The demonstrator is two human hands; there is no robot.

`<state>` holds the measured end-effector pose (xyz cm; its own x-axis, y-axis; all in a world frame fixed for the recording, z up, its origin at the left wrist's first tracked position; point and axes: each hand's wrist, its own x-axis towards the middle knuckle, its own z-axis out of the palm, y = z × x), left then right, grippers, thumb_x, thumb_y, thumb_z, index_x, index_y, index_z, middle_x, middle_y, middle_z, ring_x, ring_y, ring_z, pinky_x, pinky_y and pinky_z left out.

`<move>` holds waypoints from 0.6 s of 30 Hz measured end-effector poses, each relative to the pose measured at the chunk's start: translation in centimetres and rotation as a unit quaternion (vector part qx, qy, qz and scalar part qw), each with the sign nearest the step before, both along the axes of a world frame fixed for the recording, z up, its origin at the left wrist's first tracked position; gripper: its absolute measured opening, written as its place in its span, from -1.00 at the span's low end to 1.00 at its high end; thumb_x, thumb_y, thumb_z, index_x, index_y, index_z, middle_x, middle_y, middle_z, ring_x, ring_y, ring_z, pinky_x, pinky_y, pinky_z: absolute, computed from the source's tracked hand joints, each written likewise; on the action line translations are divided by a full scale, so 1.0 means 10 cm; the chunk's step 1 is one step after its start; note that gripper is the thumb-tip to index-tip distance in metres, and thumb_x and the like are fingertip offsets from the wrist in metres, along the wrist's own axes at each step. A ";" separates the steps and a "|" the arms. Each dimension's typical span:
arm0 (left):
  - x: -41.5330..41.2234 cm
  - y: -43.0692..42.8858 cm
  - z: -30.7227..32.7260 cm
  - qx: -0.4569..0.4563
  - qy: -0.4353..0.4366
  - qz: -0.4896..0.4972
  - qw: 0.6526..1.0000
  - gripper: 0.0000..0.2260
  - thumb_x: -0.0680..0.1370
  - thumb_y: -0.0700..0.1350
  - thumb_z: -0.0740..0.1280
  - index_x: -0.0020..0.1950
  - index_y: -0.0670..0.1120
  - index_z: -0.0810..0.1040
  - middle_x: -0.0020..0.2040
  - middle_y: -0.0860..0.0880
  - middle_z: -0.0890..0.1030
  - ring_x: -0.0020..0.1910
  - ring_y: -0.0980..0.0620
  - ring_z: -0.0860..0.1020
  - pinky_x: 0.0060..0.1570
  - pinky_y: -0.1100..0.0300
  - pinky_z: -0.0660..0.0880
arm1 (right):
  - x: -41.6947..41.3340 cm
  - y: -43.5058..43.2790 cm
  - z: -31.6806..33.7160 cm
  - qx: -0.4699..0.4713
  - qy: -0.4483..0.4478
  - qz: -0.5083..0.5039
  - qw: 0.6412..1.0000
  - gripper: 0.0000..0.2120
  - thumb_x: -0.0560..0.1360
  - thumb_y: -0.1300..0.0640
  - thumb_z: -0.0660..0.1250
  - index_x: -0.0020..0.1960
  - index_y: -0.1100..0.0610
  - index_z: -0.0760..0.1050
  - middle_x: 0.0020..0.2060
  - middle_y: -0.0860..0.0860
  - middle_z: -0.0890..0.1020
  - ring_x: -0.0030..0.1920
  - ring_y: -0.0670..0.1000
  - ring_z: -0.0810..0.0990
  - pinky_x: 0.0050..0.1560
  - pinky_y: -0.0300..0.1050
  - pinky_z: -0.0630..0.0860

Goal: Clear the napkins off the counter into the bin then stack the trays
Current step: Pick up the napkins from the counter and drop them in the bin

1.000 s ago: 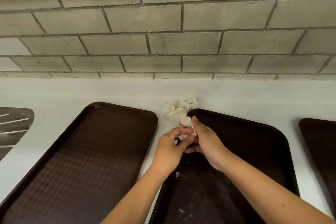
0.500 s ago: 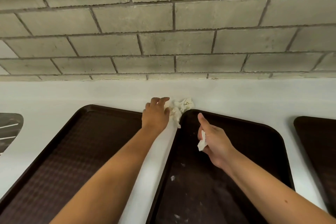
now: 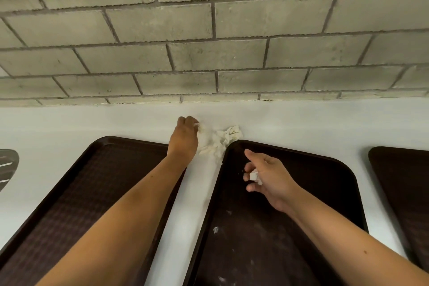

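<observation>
Where the view lies nearest to us, we find the middle tray (image 3: 313, 193), a dark brown plastic rectangle with rounded corners and a low raised rim. Its smooth floor is dusted with pale smears and a few white crumbs (image 3: 216, 229). Left of the middle tray, across a bare strip of counter, lies the left tray (image 3: 81, 193), the same shape but with a fine grid pressed into its floor. Right of the middle tray we see only one edge and a rounded corner of the right tray (image 3: 406, 181).

Above the middle tray's far half hangs the right hand (image 3: 269, 176). Its thumb and curled fingers pinch a napkin scrap (image 3: 254, 175), small, white and wadded, while the forefinger points forward. Just beyond the middle tray's far left corner, the left hand (image 3: 184, 139) is knuckles up, its fingers curled down onto the left end of the crumpled napkins (image 3: 220, 140), gripping the soft paper.

That wad is off-white, creased and lumpy. It lies on the counter (image 3: 92, 123), a smooth, matte, pale surface, and touches the middle tray's corner rim. Far left of the middle tray a grey ribbed metal piece (image 3: 8, 165) shows; we cannot tell what it is. Beyond the middle tray rises a wall (image 3: 209, 53) of rough grey blocks with dark recessed joints.
</observation>
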<state>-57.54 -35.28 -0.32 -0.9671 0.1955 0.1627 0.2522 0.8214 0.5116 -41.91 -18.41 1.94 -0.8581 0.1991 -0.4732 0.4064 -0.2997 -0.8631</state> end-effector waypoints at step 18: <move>2.40 -0.04 0.54 0.328 -0.243 0.098 0.908 -0.39 0.63 0.23 0.03 0.11 -0.26 0.60 0.06 -0.25 0.63 0.06 -0.32 0.56 0.17 -0.12 0.45 | 0.89 0.00 0.33 0.218 0.068 0.103 0.968 -0.67 0.63 -0.12 0.11 -0.06 0.10 0.46 -0.36 -0.11 0.37 -0.39 -0.13 0.32 -0.36 -0.23 0.26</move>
